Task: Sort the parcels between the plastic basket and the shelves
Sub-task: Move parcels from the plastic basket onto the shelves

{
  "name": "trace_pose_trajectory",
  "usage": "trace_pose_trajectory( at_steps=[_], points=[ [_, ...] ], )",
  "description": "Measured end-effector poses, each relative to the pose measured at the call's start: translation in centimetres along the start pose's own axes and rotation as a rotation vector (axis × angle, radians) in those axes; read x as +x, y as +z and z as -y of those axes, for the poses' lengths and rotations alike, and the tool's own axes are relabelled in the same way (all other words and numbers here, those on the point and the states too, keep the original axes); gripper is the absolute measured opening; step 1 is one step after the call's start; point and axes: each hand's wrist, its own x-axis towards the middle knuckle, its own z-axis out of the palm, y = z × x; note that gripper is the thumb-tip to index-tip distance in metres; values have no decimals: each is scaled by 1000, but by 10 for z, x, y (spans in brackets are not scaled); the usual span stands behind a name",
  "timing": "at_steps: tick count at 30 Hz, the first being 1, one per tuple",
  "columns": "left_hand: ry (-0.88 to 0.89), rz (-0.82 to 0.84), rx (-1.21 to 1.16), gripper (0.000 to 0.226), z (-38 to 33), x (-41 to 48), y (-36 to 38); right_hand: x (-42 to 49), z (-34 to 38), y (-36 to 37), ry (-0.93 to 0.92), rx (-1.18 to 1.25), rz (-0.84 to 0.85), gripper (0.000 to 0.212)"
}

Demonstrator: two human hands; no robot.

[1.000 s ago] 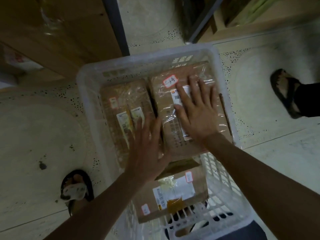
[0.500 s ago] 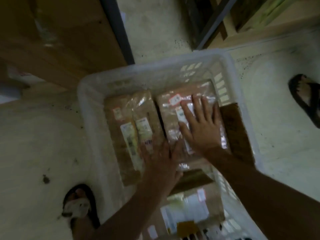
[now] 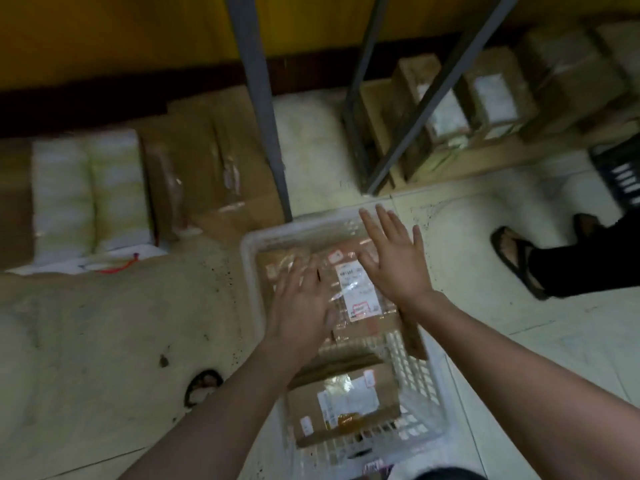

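The left hand (image 3: pixel 301 306) lies spread on the parcels (image 3: pixel 358 292) in the basket (image 3: pixel 250 271); the right hand (image 3: pixel 398 261) hovers spread. Likely choosing one; next needs a firm grip toward the shelves (image 3: pixel 485 155).

White lattice-walled plastic basket (image 3: pixel 420 393), brown parcels (image 3: pixel 346 400) with white labels, speckled pale floor (image 3: pixel 104 341)

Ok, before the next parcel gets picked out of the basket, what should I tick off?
1. Left hand free: ok, open over the left parcel.
2. Right hand free: ok, open, fingers spread above the labelled parcel.
3. Label readable: not ok, blurred.
4. Basket holds parcels: ok, three show.
5. Shelf has room: cannot tell.
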Motion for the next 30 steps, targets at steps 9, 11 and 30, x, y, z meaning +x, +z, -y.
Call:
trace_pose_trajectory(
  at_steps=[9, 11, 30],
  points=[
    [-199, -299, -76, 62, -24, -89, -248, -62, 130, -246, -276, 119, -223, 69],
    [-221, -407, -74, 62, -32, -122, -308, -81, 165, -313, -389, 138, -302, 68],
    [-326, -1103, 130, 55, 47, -467, -647, -278, 506, -571, -893, 245, -704, 66]
  ],
)
